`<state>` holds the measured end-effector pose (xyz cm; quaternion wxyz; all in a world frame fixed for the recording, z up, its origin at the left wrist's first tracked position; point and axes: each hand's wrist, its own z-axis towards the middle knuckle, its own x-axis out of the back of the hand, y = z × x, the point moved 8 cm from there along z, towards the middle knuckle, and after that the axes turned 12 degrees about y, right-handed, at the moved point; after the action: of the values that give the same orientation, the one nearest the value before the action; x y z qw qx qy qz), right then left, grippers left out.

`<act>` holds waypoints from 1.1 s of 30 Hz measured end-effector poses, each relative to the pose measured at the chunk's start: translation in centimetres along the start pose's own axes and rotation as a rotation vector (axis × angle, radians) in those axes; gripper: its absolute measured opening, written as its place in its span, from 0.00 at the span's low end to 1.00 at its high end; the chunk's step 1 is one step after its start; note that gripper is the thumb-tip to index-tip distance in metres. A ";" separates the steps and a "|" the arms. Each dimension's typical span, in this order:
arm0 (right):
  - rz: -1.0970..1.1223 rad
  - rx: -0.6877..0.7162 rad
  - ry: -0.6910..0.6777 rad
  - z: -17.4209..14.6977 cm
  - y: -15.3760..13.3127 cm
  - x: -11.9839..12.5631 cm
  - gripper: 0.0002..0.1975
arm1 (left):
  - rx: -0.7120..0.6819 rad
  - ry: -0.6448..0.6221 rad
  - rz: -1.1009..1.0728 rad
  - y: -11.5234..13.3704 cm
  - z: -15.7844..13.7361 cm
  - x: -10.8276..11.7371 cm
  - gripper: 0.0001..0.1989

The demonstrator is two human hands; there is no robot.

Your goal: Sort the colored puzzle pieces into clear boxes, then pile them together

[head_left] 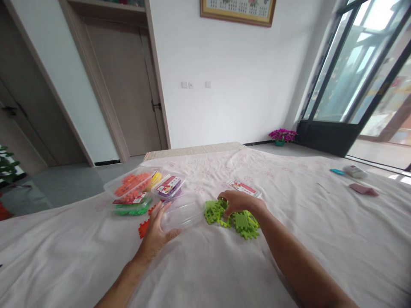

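My left hand [156, 233] curls round the left end of a clear plastic box [183, 216], thumb at its front corner and fingers along its side. Nothing shows inside that box. My right hand [240, 203] reaches down into a heap of light green interlocking blocks [245, 222], its fingers and thumb bent round some of them. Part of the heap is hidden under the hand. Orange-red blocks [143, 229] lie on the cloth just left of my left hand, partly covered by it.
Left, a box of orange blocks [133, 186] sits on a box of green blocks [133, 208], beside a labelled box of purple blocks [169, 186]. A labelled lid [245, 187] lies behind my right hand. A pink cloth [364, 189] lies far right on the bedsheet [321, 231].
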<state>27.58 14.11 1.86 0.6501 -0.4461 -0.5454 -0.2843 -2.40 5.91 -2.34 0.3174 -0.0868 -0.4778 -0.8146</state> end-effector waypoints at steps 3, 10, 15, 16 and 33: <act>0.101 -0.065 0.050 -0.1 0.9 0.9 0.40 | 0.023 -0.115 -0.027 -0.3 1.4 0.0 0.44; 0.306 -0.115 0.401 0.0 -0.1 4.4 0.37 | -0.014 -0.320 -0.061 1.1 2.9 -1.3 0.48; 0.384 0.064 0.488 0.2 -5.2 4.9 0.41 | 0.028 -0.202 -0.171 2.7 0.9 -2.2 0.46; 0.391 0.097 0.473 0.3 -6.4 4.7 0.41 | 0.032 -0.192 -0.197 2.9 0.5 -2.3 0.46; 0.257 0.375 0.001 2.4 -15.6 -3.6 0.29 | 0.042 -0.153 -0.257 3.2 -0.6 -2.1 0.51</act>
<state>12.23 8.96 2.65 0.7529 -0.3831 -0.5270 -0.0930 1.30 5.26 -1.25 0.1750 -0.0802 -0.5245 -0.8293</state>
